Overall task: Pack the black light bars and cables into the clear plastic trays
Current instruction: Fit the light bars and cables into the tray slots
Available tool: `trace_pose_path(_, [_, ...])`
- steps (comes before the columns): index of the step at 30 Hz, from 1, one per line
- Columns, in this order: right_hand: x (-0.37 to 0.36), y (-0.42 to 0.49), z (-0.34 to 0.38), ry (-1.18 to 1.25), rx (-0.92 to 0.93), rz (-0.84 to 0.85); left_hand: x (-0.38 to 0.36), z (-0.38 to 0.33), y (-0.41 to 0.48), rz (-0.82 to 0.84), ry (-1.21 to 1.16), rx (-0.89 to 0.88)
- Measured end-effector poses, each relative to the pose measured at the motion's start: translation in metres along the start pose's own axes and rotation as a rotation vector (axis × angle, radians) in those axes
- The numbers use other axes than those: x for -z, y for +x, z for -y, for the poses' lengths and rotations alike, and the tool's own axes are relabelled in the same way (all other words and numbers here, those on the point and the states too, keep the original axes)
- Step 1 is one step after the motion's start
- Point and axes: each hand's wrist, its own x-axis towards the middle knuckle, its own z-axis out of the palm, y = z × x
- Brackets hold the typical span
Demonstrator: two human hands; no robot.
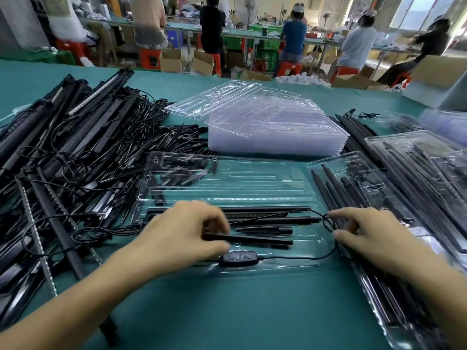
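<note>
Pinching a black bar [262, 240] in the clear tray [252, 183] with the left hand [182, 231] — and the cable loop [328, 221] at its right end with the right hand [371, 231]. Likely stiff and light — grip mid-bar; go easy on the floppy cable loop.

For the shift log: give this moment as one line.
left hand: grips bar | right hand: pinches cable | tray: partly filled

Scene is being lit brightly, evenly; daylight is being admitted by windows [419, 8] top right. Glare is being thrown off clear trays [273, 127]; edges are being bowed, smeared.
</note>
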Motion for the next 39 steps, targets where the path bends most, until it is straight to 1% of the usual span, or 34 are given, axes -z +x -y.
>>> trace_pose_path(2, [-0.003,0.001,0.002,0.030,-0.014,-0.012,-0.016,-0.017,0.016,-0.072,0.075,-0.165])
trace_pose_path(4, [-0.003,0.002,0.003,0.051,-0.042,0.000,-0.031,-0.027,0.036,-0.043,0.213,-0.263])
trace_pose_path(6, [-0.005,0.003,0.005,0.087,-0.034,0.034,-0.045,-0.025,0.050,0.024,0.330,-0.250])
trace_pose_path(7, [-0.009,0.004,0.008,0.109,-0.011,0.048,-0.051,-0.022,0.055,0.038,0.351,-0.230])
trace_pose_path(10, [-0.023,0.005,0.020,0.150,0.072,0.026,-0.063,-0.012,0.058,0.015,0.311,-0.187])
trace_pose_path(13, [-0.033,0.004,0.023,0.182,0.105,-0.015,-0.065,-0.009,0.063,0.008,0.219,-0.161])
trace_pose_path(15, [-0.033,0.002,0.022,0.174,0.116,-0.007,-0.065,-0.008,0.064,-0.006,0.165,-0.129])
trace_pose_path(18, [-0.031,-0.003,0.021,0.158,0.145,0.038,-0.065,-0.008,0.061,-0.076,0.082,-0.106])
trace_pose_path(20, [-0.033,-0.007,0.023,0.143,0.147,0.042,-0.066,-0.007,0.060,-0.083,0.099,-0.112])
trace_pose_path(22, [-0.034,-0.011,0.026,0.151,0.131,0.011,-0.067,-0.008,0.060,-0.082,0.129,-0.121])
trace_pose_path(25, [-0.031,-0.011,0.028,0.090,0.126,-0.039,-0.065,-0.008,0.059,-0.113,-0.004,-0.086])
trace_pose_path(29, [-0.009,-0.010,0.027,0.080,0.121,-0.176,-0.063,-0.008,0.058,-0.106,-0.015,-0.084])
trace_pose_path(31, [0.002,-0.010,0.018,0.022,0.088,-0.146,-0.062,-0.009,0.057,-0.106,-0.032,-0.101])
trace_pose_path(33, [0.010,-0.009,0.009,-0.049,0.062,-0.059,-0.063,-0.009,0.055,-0.110,-0.026,-0.135])
trace_pose_path(36, [0.008,-0.008,0.004,-0.067,0.124,0.070,-0.063,-0.009,0.056,-0.095,-0.012,-0.155])
trace_pose_path(39, [-0.001,-0.010,0.006,-0.064,0.157,0.103,-0.064,-0.010,0.056,-0.101,0.048,-0.176])
